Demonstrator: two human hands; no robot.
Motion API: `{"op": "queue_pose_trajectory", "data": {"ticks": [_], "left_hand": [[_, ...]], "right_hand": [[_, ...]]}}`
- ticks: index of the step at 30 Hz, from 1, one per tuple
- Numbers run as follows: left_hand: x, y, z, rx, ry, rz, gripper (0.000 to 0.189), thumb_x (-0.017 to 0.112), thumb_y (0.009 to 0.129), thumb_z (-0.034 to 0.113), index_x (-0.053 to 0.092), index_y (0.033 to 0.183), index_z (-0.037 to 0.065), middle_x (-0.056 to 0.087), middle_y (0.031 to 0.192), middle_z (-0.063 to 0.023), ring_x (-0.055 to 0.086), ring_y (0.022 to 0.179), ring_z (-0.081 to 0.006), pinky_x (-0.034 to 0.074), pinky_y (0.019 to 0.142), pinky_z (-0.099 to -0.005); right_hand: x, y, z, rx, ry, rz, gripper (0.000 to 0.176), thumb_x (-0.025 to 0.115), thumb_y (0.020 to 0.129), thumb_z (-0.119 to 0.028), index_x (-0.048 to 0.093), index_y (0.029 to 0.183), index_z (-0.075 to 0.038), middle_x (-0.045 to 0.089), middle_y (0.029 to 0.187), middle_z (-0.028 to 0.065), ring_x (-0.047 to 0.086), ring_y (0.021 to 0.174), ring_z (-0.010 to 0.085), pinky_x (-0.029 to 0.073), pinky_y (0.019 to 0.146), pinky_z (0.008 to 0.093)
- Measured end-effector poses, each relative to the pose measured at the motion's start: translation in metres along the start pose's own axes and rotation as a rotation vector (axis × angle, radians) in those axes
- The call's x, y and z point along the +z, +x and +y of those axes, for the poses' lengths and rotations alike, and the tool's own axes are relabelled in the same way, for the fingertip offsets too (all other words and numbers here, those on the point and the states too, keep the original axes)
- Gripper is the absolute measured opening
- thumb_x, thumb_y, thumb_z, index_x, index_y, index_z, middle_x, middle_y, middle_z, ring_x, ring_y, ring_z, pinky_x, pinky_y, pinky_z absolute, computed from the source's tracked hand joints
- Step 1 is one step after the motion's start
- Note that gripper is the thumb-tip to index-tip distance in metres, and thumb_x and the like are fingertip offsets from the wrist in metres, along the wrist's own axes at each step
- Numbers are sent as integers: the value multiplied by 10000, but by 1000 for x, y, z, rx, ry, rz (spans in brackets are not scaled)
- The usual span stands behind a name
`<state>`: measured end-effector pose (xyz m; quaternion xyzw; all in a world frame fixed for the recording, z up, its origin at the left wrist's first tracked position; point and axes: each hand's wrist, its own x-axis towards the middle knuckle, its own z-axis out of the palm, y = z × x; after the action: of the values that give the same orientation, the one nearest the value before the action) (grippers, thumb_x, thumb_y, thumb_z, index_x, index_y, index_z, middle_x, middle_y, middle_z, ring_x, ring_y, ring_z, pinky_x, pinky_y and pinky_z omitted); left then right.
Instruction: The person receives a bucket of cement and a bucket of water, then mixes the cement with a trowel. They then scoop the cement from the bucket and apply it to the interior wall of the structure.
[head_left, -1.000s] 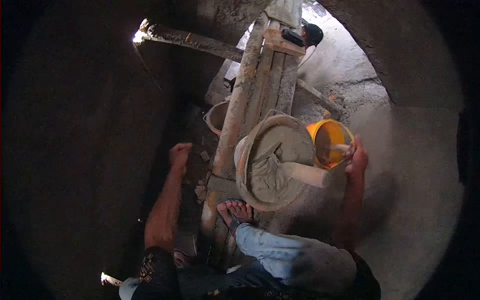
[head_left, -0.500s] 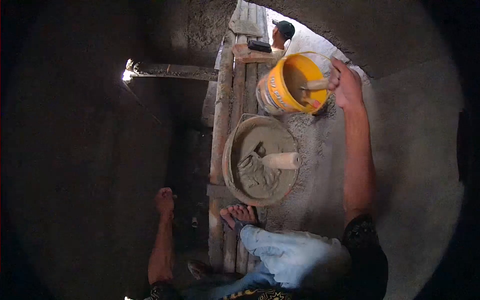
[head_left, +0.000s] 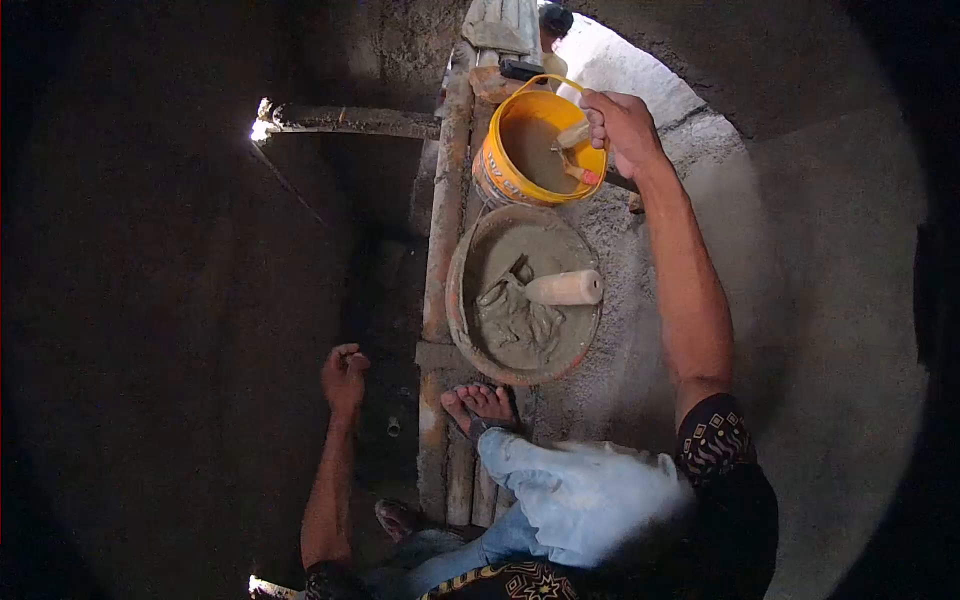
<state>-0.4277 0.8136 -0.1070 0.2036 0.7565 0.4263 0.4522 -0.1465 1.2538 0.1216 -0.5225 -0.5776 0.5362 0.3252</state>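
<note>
My right hand [head_left: 625, 132] is closed round the handle of a yellow bucket [head_left: 490, 165], which tilts toward me over the planks. Inside it a tool with a pale wooden handle [head_left: 572, 135] and one with a red-tipped handle [head_left: 582, 175] lean on the rim, near my fingers. Close below stands a wide round bucket [head_left: 458, 320] of wet grey mortar [head_left: 515, 335]. A trowel with a thick wooden handle [head_left: 565, 288] lies in that mortar, its blade partly buried. Off to the left, my left hand [head_left: 345, 382] hangs loosely curled, with nothing visible in it.
My bare foot [head_left: 480, 405] rests on the narrow scaffold of wooden poles [head_left: 448, 210], just below the mortar bucket. A dark drop lies left of the poles, crossed by a beam [head_left: 360, 120]. A rough plastered wall [head_left: 690, 330] rises at right. Another person [head_left: 553, 22] is beyond the opening.
The yellow bucket has moved left and slightly up with my right hand, nearer the poles. My left hand has risen a little and turned. The mortar bucket stays in place.
</note>
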Motion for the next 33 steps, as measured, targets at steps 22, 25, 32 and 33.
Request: {"op": "queue_pose_trajectory", "data": {"ticks": [22, 25, 32, 33], "left_hand": [[118, -69, 129, 213, -308, -167, 458, 775, 864, 164, 610, 1241, -36, 676, 983, -90, 625, 880, -150, 515, 804, -306], [133, -60, 118, 302, -237, -28, 489, 802, 832, 206, 625, 1220, -34, 661, 894, -94, 606, 805, -165, 505, 750, -322], [118, -62, 140, 294, -213, -95, 433, 743, 889, 123, 615, 1269, -40, 686, 926, -50, 606, 796, -109, 513, 745, -301], [117, -64, 140, 287, -236, -128, 424, 741, 891, 119, 619, 1264, -41, 686, 915, -46, 597, 776, -101, 508, 720, -291]], "right_hand": [[87, -200, -18, -587, -1968, -834, 184, 567, 890, -158, 668, 962, -23, 704, 905, 139, 699, 913, 278, 531, 747, 437], [71, -207, -20, -671, -1905, -816, 196, 560, 900, -159, 638, 1007, -15, 683, 806, 118, 705, 764, 276, 534, 637, 420], [78, -230, -82, -419, -2056, -796, 197, 516, 932, -154, 584, 1066, -27, 714, 942, 132, 711, 900, 310, 538, 706, 447], [70, -230, -83, -416, -2059, -802, 197, 516, 932, -154, 584, 1066, -27, 714, 942, 132, 711, 900, 310, 538, 706, 447]]}}
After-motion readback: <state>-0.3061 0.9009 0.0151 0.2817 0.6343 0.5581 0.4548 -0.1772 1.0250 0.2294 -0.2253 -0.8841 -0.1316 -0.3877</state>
